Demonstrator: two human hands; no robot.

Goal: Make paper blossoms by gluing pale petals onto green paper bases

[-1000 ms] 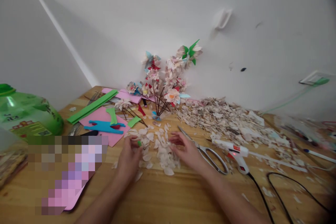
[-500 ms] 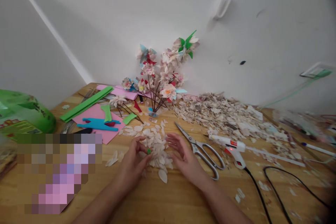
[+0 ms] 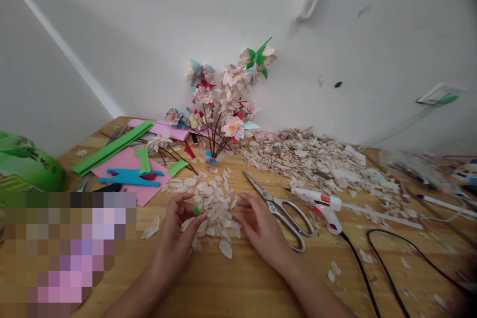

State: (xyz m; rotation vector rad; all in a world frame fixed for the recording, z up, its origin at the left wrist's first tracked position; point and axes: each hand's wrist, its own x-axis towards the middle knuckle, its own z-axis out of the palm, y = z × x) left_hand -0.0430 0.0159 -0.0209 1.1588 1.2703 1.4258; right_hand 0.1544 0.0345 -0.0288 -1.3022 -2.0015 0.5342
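A loose pile of pale, dried petals (image 3: 214,206) lies on the wooden table between my two hands. At its left edge my left hand (image 3: 177,231) is curled, with a small green piece (image 3: 197,210) at its thumb and fingertips. On the other side, my right hand (image 3: 261,223) has its fingers bent but apart from the thumb, with the fingertips by the petals' edge. Whether a petal touches those fingertips, I cannot tell. Silver scissors (image 3: 276,203) lie partly open just right of that hand. A white glue gun (image 3: 322,203) with a lit red light lies beyond them.
Handmade petal flowers (image 3: 233,92) on brown stems stand by the wall. A large heap of petals (image 3: 309,151) spreads at back right. Pink paper (image 3: 128,174), a green strip (image 3: 114,149) and blue cut paper (image 3: 136,177) lie left. A black cord (image 3: 359,263) crosses the right side.
My left hand has drawn slightly away from the right one, the green piece moving with it. The whole view has shifted slightly, so things appear further left.
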